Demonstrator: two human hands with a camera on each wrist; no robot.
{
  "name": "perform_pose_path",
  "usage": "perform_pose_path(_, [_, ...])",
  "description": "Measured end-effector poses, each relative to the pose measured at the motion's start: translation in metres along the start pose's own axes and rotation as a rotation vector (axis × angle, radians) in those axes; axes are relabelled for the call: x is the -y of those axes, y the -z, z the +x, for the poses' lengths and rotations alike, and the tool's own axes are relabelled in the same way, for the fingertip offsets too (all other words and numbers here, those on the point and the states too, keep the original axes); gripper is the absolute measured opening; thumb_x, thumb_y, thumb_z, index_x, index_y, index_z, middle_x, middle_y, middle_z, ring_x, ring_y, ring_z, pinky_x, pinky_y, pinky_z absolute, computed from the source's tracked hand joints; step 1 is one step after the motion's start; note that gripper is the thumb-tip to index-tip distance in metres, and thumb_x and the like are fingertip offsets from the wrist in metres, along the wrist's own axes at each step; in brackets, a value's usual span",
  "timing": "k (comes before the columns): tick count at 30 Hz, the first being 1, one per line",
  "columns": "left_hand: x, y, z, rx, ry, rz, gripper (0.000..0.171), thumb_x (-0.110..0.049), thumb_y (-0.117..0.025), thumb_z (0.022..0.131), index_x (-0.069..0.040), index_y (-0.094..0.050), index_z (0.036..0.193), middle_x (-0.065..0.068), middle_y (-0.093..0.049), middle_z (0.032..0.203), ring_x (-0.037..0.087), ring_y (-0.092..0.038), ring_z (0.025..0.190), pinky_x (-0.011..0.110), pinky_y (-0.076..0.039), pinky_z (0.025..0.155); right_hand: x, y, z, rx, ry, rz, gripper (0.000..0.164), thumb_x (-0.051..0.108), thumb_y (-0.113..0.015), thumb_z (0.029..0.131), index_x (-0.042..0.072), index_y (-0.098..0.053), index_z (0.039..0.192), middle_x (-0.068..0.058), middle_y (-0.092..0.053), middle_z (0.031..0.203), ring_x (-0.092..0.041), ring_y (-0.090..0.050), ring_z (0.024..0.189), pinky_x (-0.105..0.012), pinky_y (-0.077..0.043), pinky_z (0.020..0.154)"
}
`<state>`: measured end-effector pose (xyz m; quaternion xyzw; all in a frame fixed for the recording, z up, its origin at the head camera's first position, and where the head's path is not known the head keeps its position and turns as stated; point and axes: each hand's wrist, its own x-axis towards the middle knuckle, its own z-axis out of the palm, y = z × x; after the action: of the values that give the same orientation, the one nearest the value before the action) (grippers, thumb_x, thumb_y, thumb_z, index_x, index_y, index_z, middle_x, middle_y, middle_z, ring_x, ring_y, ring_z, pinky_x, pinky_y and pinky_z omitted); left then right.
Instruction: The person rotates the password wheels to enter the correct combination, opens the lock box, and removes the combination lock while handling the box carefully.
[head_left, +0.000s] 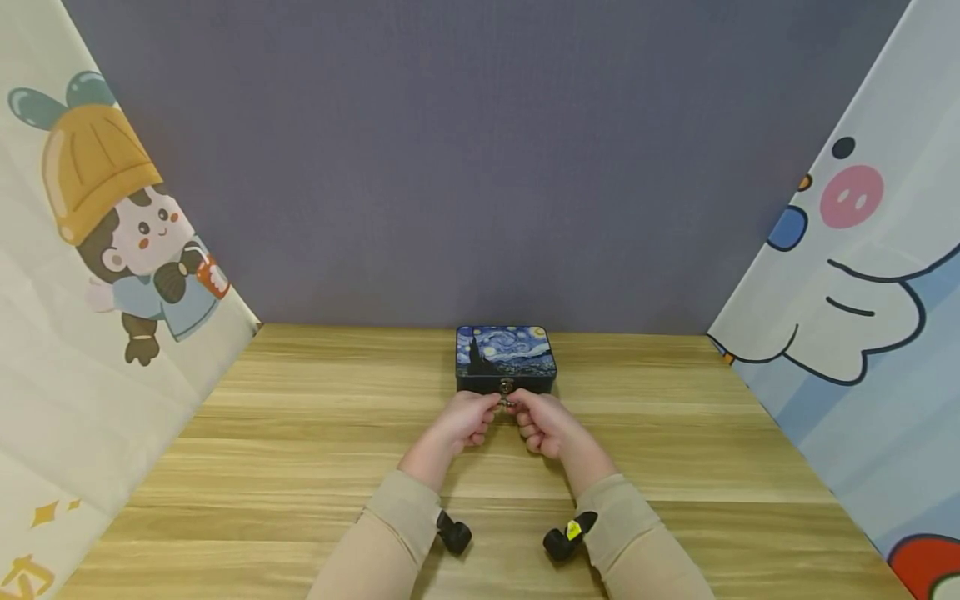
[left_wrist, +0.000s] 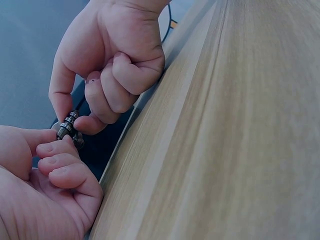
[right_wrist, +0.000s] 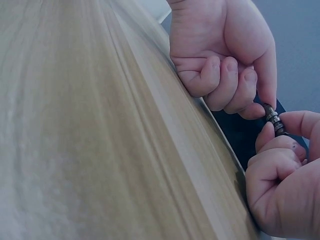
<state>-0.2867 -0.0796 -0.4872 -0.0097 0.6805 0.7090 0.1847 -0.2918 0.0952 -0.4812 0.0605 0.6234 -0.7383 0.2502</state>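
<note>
the left hand (head_left: 467,418) and right hand (head_left: 547,425), each a narrow pinching grip, hold the lock (right_wrist: 274,120) before the box (head_left: 506,352), by the table's (head_left: 330,400) far edge. likely light, stiff; pinch its ends, sparing the dials (left_wrist: 69,123).

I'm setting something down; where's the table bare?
The table lies bare from the box to the left wall, and to the right wall. Crowded: the box's front, where left hand and right hand pinch a small lock.
</note>
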Motion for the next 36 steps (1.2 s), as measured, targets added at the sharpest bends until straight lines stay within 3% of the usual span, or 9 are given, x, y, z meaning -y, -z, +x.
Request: perform_pose_path(36, [-0.0017, -0.0005, -0.0027, -0.005, 0.005, 0.015, 0.031, -0.028, -0.054, 0.106, -0.001, -0.061, 0.093, -0.004, -0.039, 0.062, 0.009, -0.029, 0.048, 0.023, -0.029, 0.046, 0.0007, 0.0007, -0.0008, 0.009, 0.005, -0.001, 0.015, 0.02, -0.063, 0.09, 0.006, -0.059, 0.085, 0.009, -0.03, 0.058, -0.002, -0.023, 0.043, -0.018, -0.019, 0.038])
